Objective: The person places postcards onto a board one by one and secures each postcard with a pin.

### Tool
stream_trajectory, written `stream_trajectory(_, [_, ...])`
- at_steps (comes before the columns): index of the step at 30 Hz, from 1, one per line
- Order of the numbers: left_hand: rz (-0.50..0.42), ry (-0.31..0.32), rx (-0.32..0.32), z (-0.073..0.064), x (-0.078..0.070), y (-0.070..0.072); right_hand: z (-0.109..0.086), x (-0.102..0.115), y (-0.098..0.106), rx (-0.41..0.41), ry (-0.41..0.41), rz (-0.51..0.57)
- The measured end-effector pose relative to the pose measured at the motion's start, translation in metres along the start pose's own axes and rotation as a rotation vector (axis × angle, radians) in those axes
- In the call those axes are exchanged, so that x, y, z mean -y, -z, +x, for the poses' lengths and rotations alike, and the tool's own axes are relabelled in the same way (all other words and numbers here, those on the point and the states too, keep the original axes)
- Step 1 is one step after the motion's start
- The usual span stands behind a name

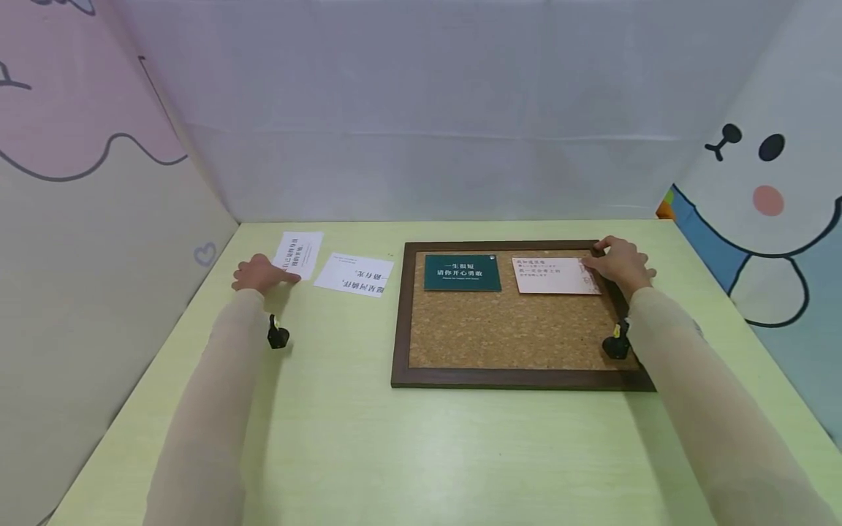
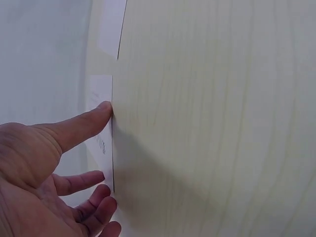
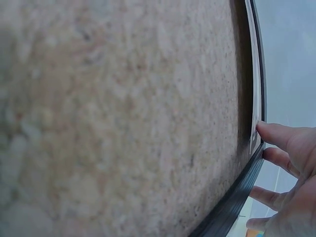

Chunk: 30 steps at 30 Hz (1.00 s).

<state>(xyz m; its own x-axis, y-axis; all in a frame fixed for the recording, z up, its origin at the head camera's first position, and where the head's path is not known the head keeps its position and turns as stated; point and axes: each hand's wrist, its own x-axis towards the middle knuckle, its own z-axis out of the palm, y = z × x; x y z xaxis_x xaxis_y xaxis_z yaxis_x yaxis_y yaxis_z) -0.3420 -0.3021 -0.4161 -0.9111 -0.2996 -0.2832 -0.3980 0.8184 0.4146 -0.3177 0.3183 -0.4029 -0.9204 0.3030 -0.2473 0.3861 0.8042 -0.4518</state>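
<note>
At the far left of the table my left hand [image 1: 259, 275] touches the near edge of a white printed card [image 1: 299, 252] with a straight thumb. Its other fingers lie past the card's end, as the left wrist view shows. Beside that card lies a second white card [image 1: 355, 274]. My right hand [image 1: 620, 263] holds the right end of a white card with reddish print [image 1: 552, 276], thumb on top, over a framed cork board [image 1: 500, 329]. A dark strip shows beneath this card in the right wrist view; the fingers behind it are partly hidden.
A dark green card [image 1: 463, 273] with a small light pin at its top right corner is on the board's upper left. The board's dark brown frame [image 1: 500, 378] rises around the cork. A pale wall [image 1: 454, 175] stands behind the table.
</note>
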Motion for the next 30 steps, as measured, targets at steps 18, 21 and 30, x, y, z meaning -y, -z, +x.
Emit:
stream_trajectory(18, [0.174, -0.038, -0.108, -0.004, 0.007, -0.011, 0.001, 0.0, 0.0, 0.011, -0.002, -0.003])
stream_trajectory(21, [0.179, -0.04, -0.113, -0.007, 0.004, -0.011, 0.0, -0.001, 0.0, 0.012, 0.005, -0.002])
stream_trajectory(30, [0.107, -0.008, -0.107, -0.007, 0.007, -0.01, 0.0, -0.002, -0.002, 0.011, 0.006, -0.005])
